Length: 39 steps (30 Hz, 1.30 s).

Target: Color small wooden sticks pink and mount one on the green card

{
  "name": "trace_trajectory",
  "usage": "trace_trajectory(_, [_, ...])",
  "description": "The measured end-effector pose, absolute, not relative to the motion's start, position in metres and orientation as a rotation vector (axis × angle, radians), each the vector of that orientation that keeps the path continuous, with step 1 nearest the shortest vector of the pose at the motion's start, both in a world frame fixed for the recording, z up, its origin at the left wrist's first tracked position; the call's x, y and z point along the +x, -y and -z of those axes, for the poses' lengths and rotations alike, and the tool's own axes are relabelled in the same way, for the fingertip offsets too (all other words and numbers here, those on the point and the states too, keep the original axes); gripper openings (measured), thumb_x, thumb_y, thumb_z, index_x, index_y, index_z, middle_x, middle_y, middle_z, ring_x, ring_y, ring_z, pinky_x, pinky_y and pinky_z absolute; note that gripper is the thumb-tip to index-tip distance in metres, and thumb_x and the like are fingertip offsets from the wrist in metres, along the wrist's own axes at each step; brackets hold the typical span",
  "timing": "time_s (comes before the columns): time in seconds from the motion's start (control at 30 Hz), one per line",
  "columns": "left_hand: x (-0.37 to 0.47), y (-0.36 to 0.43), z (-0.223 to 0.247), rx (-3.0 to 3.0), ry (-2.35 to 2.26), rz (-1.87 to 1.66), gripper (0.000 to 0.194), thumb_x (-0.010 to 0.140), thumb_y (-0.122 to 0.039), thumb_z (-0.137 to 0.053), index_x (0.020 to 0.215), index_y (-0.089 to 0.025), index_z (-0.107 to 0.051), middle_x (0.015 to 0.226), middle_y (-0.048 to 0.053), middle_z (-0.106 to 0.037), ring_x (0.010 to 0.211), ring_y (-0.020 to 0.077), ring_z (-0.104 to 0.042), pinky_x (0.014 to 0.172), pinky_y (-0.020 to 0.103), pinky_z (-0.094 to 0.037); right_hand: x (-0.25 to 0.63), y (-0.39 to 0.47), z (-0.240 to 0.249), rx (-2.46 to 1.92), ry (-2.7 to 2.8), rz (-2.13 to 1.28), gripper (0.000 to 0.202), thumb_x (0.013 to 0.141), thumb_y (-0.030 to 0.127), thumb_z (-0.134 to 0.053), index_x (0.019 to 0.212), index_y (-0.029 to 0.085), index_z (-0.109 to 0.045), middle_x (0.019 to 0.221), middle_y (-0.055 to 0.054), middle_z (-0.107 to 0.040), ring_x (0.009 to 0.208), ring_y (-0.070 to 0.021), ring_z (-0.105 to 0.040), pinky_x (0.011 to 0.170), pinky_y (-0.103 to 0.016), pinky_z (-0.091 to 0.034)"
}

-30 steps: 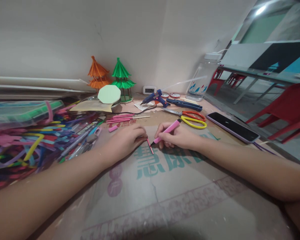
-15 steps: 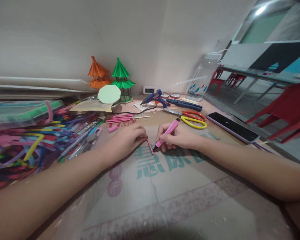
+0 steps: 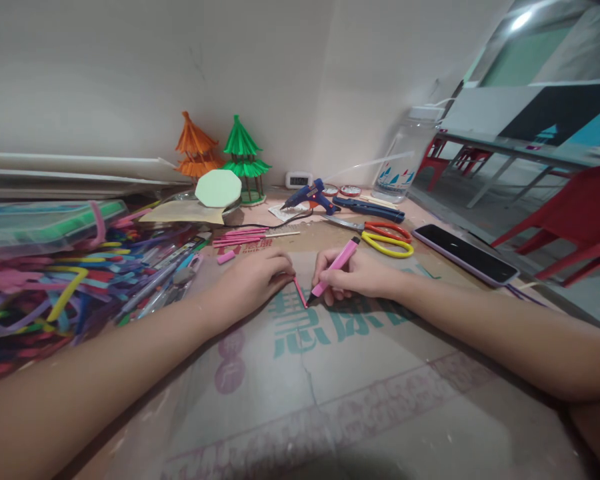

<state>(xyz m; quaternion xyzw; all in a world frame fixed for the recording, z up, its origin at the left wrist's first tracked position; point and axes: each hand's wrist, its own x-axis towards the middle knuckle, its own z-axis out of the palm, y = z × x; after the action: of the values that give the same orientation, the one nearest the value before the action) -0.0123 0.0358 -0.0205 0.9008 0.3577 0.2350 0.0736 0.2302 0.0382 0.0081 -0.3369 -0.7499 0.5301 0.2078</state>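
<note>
My left hand [image 3: 260, 280] rests on the cardboard [image 3: 340, 393] and pinches one end of a thin pink stick [image 3: 301, 293]. Held like a pen, a pink marker [image 3: 337, 269] is gripped in my right hand [image 3: 363, 273]. Its dark tip is at the lower end of the stick; whether it touches cannot be made out. Just beyond my left hand lies the pink marker cap [image 3: 226, 257]. Several pink-coloured sticks [image 3: 243, 236] are grouped behind it, along with a partly uncoloured one.
A heap of pipe cleaners [image 3: 35, 287] fills the left. Behind stand an orange pavilion [image 3: 196, 147] and a green pavilion [image 3: 245, 157]. A glue gun [image 3: 313, 197], scissors [image 3: 387, 240], a phone [image 3: 465, 253] and a bottle [image 3: 399, 160] lie or stand towards the right.
Almost nothing differs. The marker's tip and the pink stick's lower end have shifted very slightly; both hands keep their grip.
</note>
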Motion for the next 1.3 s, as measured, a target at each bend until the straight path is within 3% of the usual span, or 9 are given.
trace_trajectory(1.3, [-0.0129,-0.0366,0.0197,2.690,-1.029,-0.718,0.017,0.096,-0.012,-0.053,0.094,-0.020,-0.068,0.101,0.004,-0.069,0.095,0.0187,-0.065,0.086,0.032,-0.051,0.2255,-0.0407,-0.0006,-0.983,2.023,-1.336,0.019,0.096,0.036,-0.059,0.093,0.018,-0.056,0.072,-0.001,-0.071,0.045,-0.0065,-0.051,0.040,-0.018,-0.041])
